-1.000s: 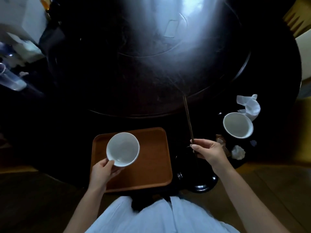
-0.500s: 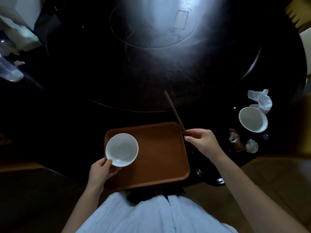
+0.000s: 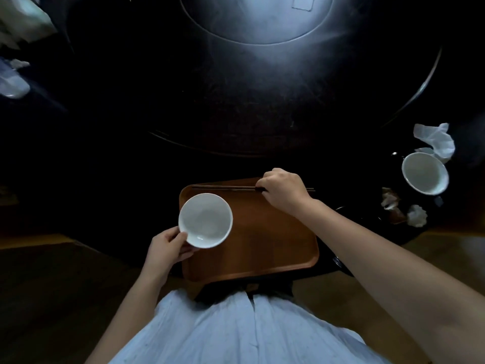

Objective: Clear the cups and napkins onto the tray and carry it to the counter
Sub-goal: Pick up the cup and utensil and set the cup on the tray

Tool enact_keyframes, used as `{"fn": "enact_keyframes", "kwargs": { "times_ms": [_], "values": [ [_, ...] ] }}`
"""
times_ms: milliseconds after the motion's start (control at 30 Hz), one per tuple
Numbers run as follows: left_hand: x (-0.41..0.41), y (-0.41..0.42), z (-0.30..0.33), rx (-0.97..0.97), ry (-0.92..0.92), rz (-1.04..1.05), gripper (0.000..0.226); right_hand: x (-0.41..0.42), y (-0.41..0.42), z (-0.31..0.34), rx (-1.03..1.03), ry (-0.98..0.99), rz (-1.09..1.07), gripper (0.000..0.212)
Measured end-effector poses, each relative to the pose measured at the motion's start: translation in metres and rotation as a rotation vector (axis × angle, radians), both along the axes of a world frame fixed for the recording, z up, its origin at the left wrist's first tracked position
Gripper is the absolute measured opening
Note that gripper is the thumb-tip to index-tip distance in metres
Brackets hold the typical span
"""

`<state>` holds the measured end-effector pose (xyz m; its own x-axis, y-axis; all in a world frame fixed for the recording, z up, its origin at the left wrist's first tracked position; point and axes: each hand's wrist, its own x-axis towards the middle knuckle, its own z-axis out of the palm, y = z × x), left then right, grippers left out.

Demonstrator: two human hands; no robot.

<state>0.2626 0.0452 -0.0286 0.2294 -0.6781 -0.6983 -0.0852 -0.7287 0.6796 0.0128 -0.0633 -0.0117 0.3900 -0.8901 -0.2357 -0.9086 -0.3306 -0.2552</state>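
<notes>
White cup (image 3: 205, 220) upright, empty, over brown tray (image 3: 265, 248), left of its middle; second cup (image 3: 424, 172) far right among crumpled napkins (image 3: 435, 139), off tray.

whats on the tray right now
A white cup sits at the tray's left side, held by the left hand. Dark chopsticks lie along its far edge, pinched by the right hand, which covers part of them. No napkins show on it.

right hand (image 3: 284, 191) moved over tray's (image 3: 262, 245) far edge | chopsticks (image 3: 223, 188) now lying flat along it
</notes>
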Motion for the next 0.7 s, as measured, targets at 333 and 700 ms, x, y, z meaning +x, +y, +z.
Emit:
{"fn": "enact_keyframes", "kwargs": {
  "times_ms": [333,700],
  "values": [
    [0.005,0.002,-0.001,-0.031,0.049,-0.002,0.024,0.025,0.000,-0.031,-0.172,0.171,0.161,0.019],
    [0.007,0.003,-0.003,-0.038,0.038,-0.033,0.028,0.010,0.003,-0.045,-0.273,0.151,0.169,0.018]
  ]
}}
